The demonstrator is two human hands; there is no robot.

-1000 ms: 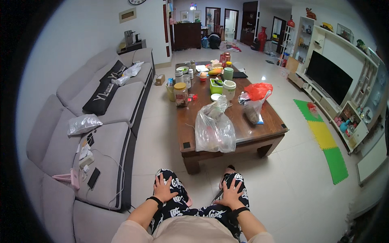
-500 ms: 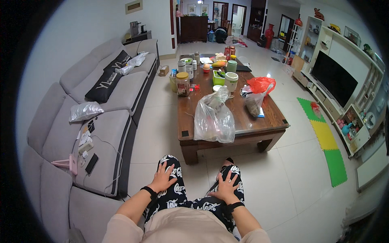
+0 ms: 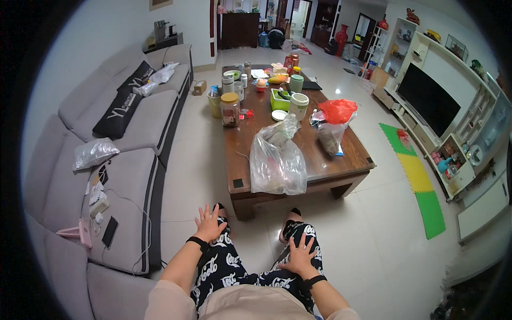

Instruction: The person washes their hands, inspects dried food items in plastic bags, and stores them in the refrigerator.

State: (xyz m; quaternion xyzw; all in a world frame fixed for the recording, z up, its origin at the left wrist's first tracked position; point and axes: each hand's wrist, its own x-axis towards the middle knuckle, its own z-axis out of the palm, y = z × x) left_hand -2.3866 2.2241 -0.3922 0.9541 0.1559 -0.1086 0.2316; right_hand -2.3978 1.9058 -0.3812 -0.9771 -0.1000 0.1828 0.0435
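My left hand (image 3: 209, 225) is open at the outer side of my left knee, fingers spread; whether it touches the leg I cannot tell. My right hand (image 3: 300, 257) lies open on my right thigh, fingers apart. Both wrists wear black bands, and I have on black trousers (image 3: 226, 260) with white lettering. Ahead of my knees stands a dark wooden coffee table (image 3: 341, 168). At its near edge sits a bulging clear plastic bag (image 3: 277, 165), and to the right a second bag with a red top (image 3: 338, 112). Neither hand holds anything.
A grey sofa (image 3: 125, 184) runs along the left, with a phone (image 3: 110, 232), cables and black cushions on it. Jars (image 3: 230, 109), a green basket (image 3: 279, 100) and cups crowd the table. At right are foam mats (image 3: 416, 173) and a television (image 3: 429, 100).
My left hand has moved from on top of the left knee to its outer side. Both feet now show beyond the trouser legs. The whole view has shifted slightly.
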